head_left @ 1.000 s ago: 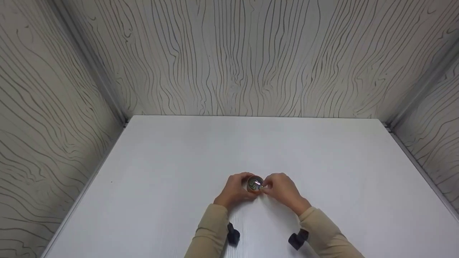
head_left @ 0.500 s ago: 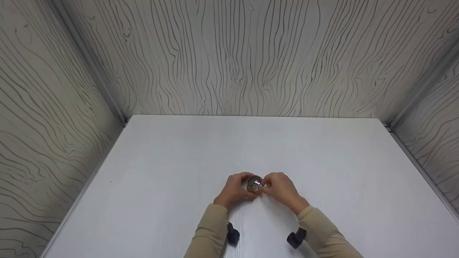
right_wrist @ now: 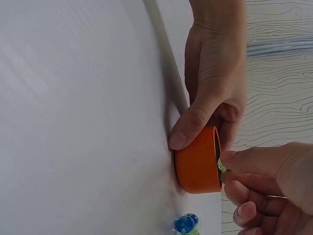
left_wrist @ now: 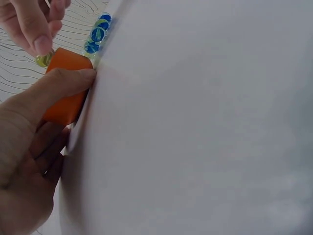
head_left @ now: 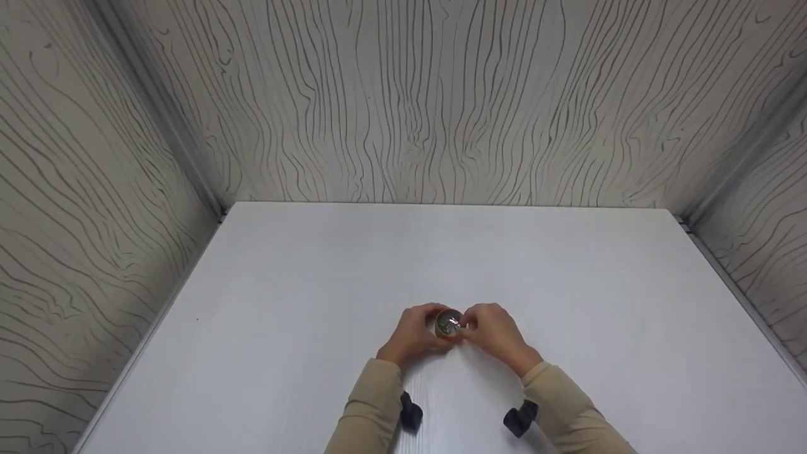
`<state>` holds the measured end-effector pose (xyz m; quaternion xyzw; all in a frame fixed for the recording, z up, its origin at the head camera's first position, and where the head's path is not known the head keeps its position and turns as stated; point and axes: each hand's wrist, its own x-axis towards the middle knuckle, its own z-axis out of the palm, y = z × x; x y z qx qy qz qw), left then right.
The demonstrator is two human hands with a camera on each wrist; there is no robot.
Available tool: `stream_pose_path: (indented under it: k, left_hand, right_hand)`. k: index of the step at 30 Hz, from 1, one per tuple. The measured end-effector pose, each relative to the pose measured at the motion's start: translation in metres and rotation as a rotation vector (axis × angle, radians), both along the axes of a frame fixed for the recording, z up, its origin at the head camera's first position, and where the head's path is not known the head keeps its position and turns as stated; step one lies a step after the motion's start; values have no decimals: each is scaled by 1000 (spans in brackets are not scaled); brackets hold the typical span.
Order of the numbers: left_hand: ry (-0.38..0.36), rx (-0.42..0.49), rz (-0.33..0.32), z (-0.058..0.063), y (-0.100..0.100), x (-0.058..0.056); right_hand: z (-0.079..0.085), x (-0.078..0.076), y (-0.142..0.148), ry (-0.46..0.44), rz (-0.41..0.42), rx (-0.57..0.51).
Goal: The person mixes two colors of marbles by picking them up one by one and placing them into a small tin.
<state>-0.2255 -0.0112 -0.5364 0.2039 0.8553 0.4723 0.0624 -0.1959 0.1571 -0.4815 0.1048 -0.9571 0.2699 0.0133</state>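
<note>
Upright on the table stands a small orange cup (right_wrist: 198,166), its glassy contents glinting in the head view. My left hand (head_left: 411,337) grips its side, thumb lying across the wall. At the opposite rim, my right hand (head_left: 499,335) pinches a yellow-green glassy piece (right_wrist: 221,165) between thumb and fingertips, right at the mouth of the cup. Several blue and green glassy, marble-like pieces (left_wrist: 98,34) lie close by on the table in the left wrist view; the head view hides them behind the right hand.
The white table (head_left: 284,284) runs back to a wood-grain panel (head_left: 403,107), with similar panels at both sides. Black camera mounts (head_left: 411,416) sit on both sleeved wrists.
The right wrist and forearm have shifted very slightly left. The left hand keeps its grip on the cup, and the right fingers stay at the rim.
</note>
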Motion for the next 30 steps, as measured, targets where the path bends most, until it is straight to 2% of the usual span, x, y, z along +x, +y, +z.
stream_pose_path:
  k: [16,30]
  left_hand:
    - [15,-11,-1,0,-1,1]
    - [24,-19,-5,2,-2,1]
  right_hand:
    - [-4,0,0,-18,-17,0]
    - [-1,4,4,-37,-21,-28]
